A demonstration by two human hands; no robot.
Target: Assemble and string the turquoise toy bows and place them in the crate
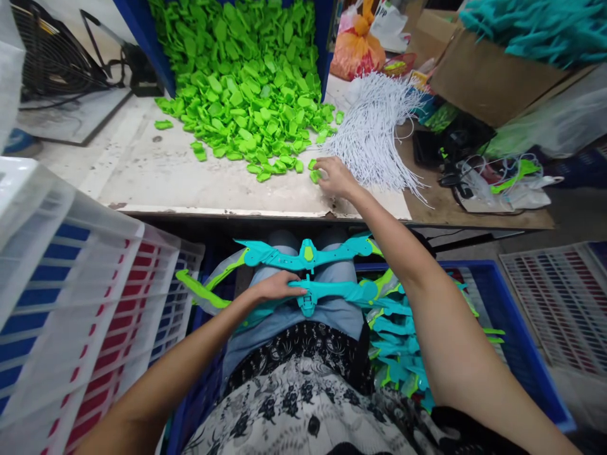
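Note:
Two turquoise toy bows with lime-green ends lie across my lap. The farther bow [279, 258] has a green plastic piece [308, 253] set in its middle. On the nearer bow [339, 289], the middle shows an open frame with no green piece in it. My left hand [279, 285] is closed around this nearer bow, just left of its middle. At the table's front, my right hand [337, 178] pinches a small green plastic piece [313, 172] between thumb and fingers. A large heap of matching green pieces [246, 120] spills from a blue bin beyond it.
White strings [374, 133] lie in a bundle right of the heap. A blue crate [531, 373] with more bows stands low at my right. White plastic baskets [95, 303] rise at my left. A cardboard box [493, 76] of turquoise parts is at the back right.

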